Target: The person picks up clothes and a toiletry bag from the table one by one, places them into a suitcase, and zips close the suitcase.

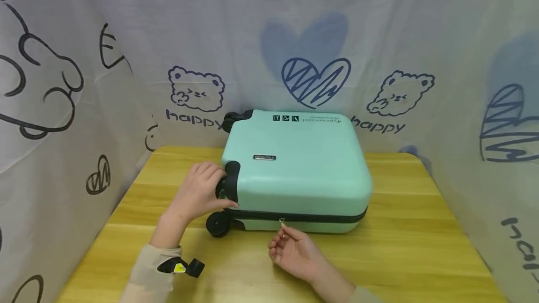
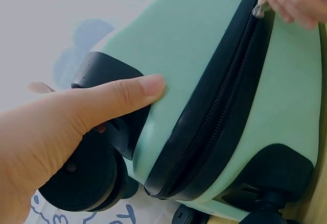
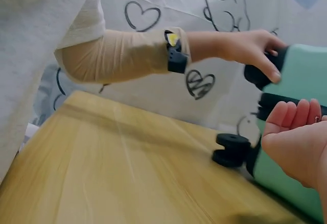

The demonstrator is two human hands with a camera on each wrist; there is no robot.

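Note:
A mint-green hard-shell suitcase (image 1: 303,167) lies flat on the wooden table, its wheels pointing left. My left hand (image 1: 200,191) grips its near upper corner at the black corner guard (image 2: 110,71), with the thumb lying on the green shell in the left wrist view. My right hand (image 1: 296,251) pinches the small metal zipper pull (image 2: 258,11) on the suitcase's front side. Between that pull and the wheel end, the two rows of zipper teeth (image 2: 225,96) stand apart. The fingertips partly cover the pull.
Black wheels (image 1: 219,224) stick out at the suitcase's left end. The wooden table (image 1: 404,247) extends around the suitcase. A white printed cloth (image 1: 252,22) hangs behind and at both sides. A strapped black device (image 1: 181,265) sits on the left wrist.

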